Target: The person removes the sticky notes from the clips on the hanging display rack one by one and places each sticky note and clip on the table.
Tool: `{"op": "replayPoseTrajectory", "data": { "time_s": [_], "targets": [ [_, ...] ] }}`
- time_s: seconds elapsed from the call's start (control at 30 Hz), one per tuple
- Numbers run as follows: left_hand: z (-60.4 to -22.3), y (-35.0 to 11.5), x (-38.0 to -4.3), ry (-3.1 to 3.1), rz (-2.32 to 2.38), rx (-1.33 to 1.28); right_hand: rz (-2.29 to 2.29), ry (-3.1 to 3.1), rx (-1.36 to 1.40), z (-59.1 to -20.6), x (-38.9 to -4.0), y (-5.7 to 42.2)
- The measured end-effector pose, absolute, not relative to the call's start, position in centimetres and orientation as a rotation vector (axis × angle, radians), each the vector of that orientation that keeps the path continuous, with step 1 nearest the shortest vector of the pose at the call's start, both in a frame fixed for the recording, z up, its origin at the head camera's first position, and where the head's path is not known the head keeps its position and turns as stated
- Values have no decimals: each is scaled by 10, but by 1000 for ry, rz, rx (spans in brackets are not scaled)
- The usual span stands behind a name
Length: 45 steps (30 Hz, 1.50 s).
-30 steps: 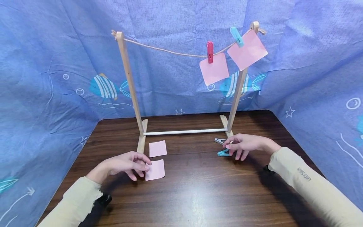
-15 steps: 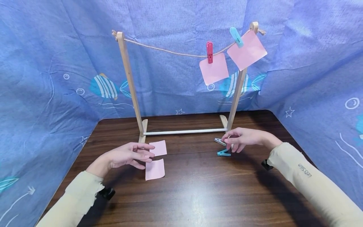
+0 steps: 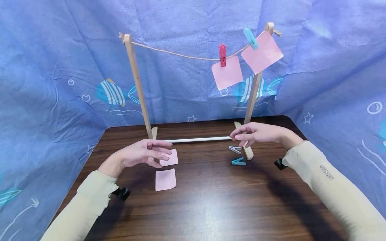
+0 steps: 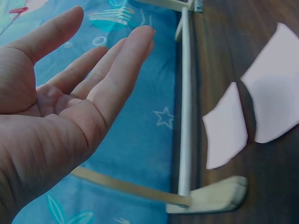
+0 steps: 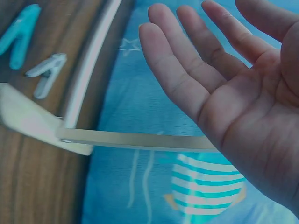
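A blue cloth (image 3: 181,87) printed with striped fish is hanging behind everything, and the brown wood-grain table (image 3: 205,207) is spreading out before me. On it a wooden stand (image 3: 137,80) is standing upright, a rope (image 3: 172,52) sagging between its post tops and a white rod (image 3: 199,139) running between the posts low down. My left hand (image 3: 141,154) is hovering over the table's left side, fingers loosely extended, palm holding nothing; in the head view it is partly covering the farther paper. My right hand (image 3: 257,133) is hovering near the stand's right post, fingers relaxed and slightly bent, likewise gripping nothing. Two pink squares are hanging at the rope's right: the upper square (image 3: 263,55) and the lower square (image 3: 229,73). Two more are lying on the table, the farther paper (image 3: 171,158) and the nearer paper (image 3: 165,180). A light-blue peg (image 3: 251,39) is clipping the upper square, a red peg (image 3: 222,55) the lower. Beside the stand's right foot, a turquoise peg (image 3: 238,161) and a grey peg (image 3: 235,149) are lying apart.
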<state>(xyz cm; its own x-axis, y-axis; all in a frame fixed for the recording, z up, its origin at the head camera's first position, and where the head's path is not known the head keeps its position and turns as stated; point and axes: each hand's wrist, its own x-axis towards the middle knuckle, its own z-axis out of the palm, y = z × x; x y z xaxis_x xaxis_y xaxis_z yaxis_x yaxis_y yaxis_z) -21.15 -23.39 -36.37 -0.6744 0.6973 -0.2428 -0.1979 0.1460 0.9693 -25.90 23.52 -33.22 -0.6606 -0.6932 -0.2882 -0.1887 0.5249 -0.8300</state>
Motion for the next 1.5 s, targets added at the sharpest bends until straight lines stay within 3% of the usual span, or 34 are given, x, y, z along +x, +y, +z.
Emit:
{"op": "replayPoseTrajectory", "data": {
  "time_s": [0.37,0.77,1.5],
  "targets": [
    [-326,-218,-228,1776,1602,474,-1139,2186,-750,-281,-261,232],
    [-292,-184,-241,1847,1590,519,-1234,2151,-769,-253,-266,236],
    [-236,-112,-262,1879,2125,561,-1679,2321,-949,-177,-262,205]
  ]
}}
